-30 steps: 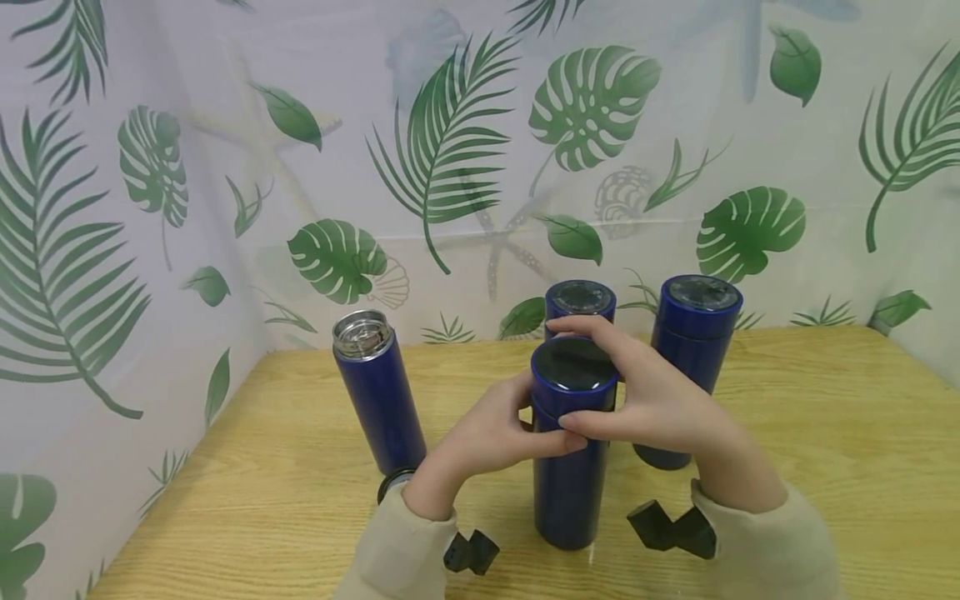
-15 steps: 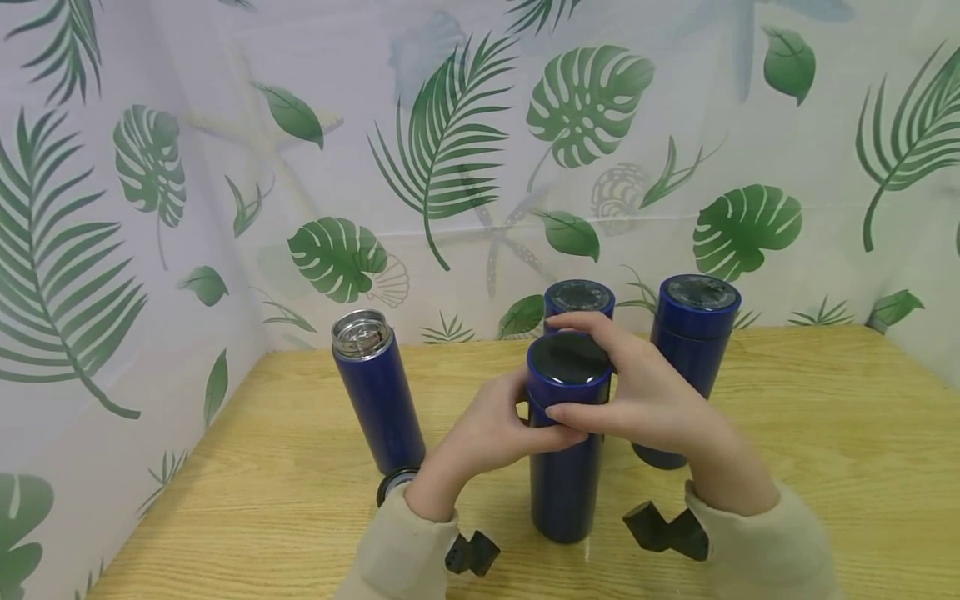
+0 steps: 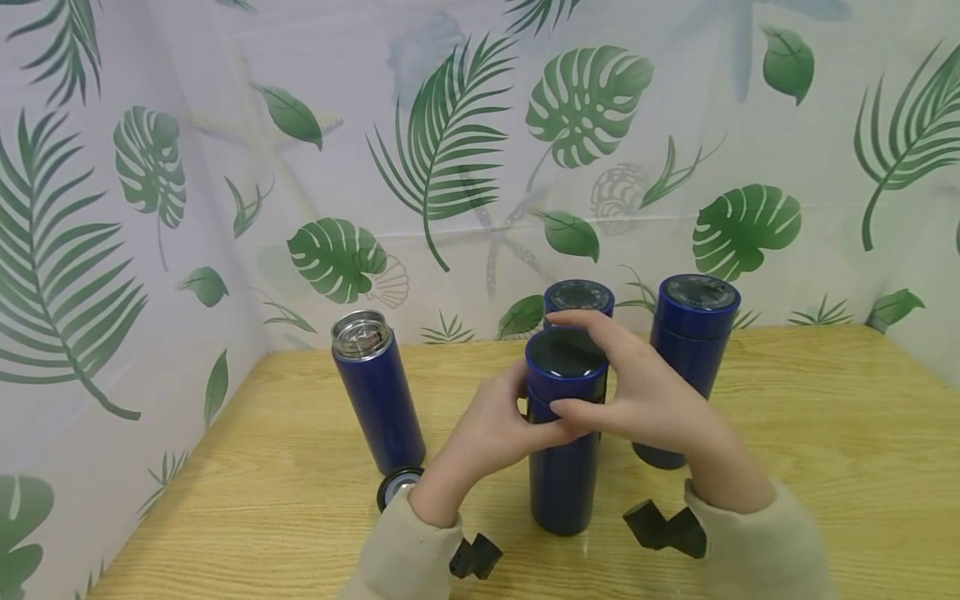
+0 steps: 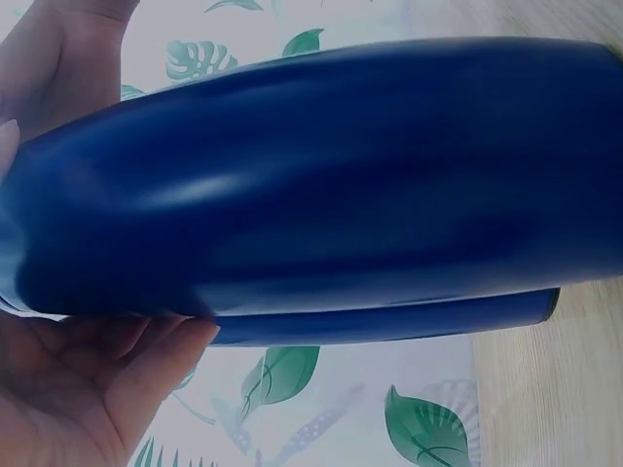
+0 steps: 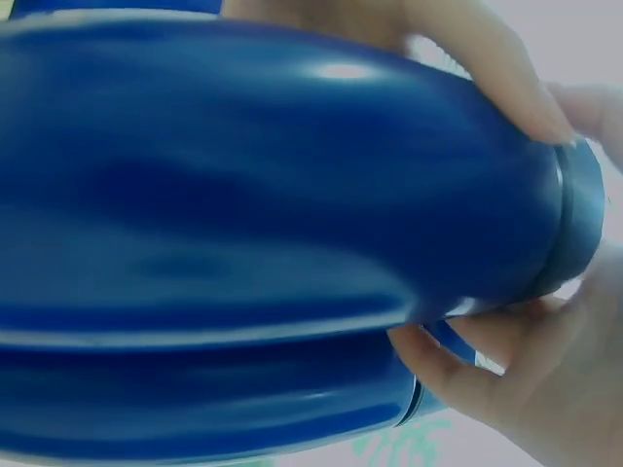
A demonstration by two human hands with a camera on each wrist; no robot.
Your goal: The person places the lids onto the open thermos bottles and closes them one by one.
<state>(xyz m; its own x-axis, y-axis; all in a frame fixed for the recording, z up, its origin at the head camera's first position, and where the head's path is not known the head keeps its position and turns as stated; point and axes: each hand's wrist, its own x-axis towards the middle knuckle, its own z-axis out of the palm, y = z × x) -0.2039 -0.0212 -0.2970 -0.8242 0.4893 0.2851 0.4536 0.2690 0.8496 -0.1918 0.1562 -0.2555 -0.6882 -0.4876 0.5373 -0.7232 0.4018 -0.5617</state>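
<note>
A dark blue vacuum flask [image 3: 562,487] stands upright between both hands, its glossy black-topped lid [image 3: 564,354] on. My left hand [image 3: 495,425] grips the body just under the lid, thumb across the near side. My right hand [image 3: 656,392] holds the lid from the right, thumb in front and index finger behind. In the left wrist view the flask body [image 4: 370,175] fills the middle. The right wrist view shows the seam by the lid [image 5: 584,204]. Whether the base touches the table cannot be told.
An uncapped blue flask [image 3: 378,408] with a steel mouth stands at left. A loose lid [image 3: 396,482] lies by my left wrist. Two capped flasks stand behind: one partly hidden flask [image 3: 577,293] and another flask [image 3: 693,342] at right. Leaf-patterned cloth [image 3: 450,275] backs the wooden table [image 3: 247,500].
The held flask has shifted slightly away and to the left, with both hands around it. My right hand has moved a little left. The other flasks stay put.
</note>
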